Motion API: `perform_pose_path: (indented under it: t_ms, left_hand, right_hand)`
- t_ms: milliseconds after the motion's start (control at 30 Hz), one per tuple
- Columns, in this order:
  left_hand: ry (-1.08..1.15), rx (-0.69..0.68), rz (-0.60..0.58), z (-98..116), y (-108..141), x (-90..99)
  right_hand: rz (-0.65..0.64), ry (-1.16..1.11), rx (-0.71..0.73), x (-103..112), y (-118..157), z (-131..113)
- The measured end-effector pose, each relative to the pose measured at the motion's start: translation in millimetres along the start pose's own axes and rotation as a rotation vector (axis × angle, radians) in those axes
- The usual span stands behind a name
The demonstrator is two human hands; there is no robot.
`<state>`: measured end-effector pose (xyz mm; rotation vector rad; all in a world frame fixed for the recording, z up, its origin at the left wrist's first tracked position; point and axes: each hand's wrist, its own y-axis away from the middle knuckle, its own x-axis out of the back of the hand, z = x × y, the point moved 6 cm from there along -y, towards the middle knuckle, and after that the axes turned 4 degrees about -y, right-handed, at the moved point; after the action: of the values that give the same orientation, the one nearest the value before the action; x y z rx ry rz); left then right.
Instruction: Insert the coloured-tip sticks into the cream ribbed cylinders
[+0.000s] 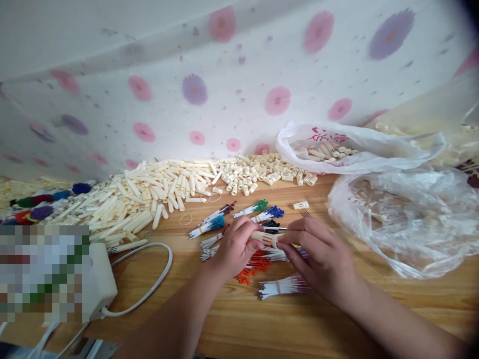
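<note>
Between my two hands is a cream plastic slotted tube (266, 239), held level over the table, with reddish and dark strips showing in its slots. My left hand (238, 243) is closed round its left end. The fingers of my right hand (318, 254) pinch the right end; whether they also hold a thin rod there is hidden. Beneath and around them lie small bundles of white rods with coloured tips: orange ones (254, 267), blue ones (271, 213), green ones (258, 207) and teal ones (211, 225). A pale bundle (282, 286) lies nearest me.
Long cream tubes (149, 189) are heaped at the back left, beside a pile of short slotted pieces (258, 172). A white bag (359, 159) of assembled tubes and a clear bag (404, 219) stand right. A white power strip (99, 279) with a looped cable (157, 279) lies left.
</note>
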<state>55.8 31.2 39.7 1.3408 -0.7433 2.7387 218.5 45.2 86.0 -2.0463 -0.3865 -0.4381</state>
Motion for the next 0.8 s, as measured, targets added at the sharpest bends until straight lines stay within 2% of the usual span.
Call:
perform_pose_path:
  t_ms: [167,300,567,800]
  left_hand:
    - [-0.111,-0.017,0.144,3,1,3.7]
    - [-0.231,-0.043,0.205,8,2,5.8]
    - [-0.359,-0.058,0.231,10,1,7.0]
    - [-0.397,-0.053,0.226,8,1,7.8]
  right_hand:
    - [0.051,-0.052,-0.067,-1,1,4]
    - [0.077,-0.115,-0.178,-5,3,13]
    - [0.008,-0.304,-0.396,-10,3,27]
    - [-0.119,-0.513,-0.608,-15,5,39]
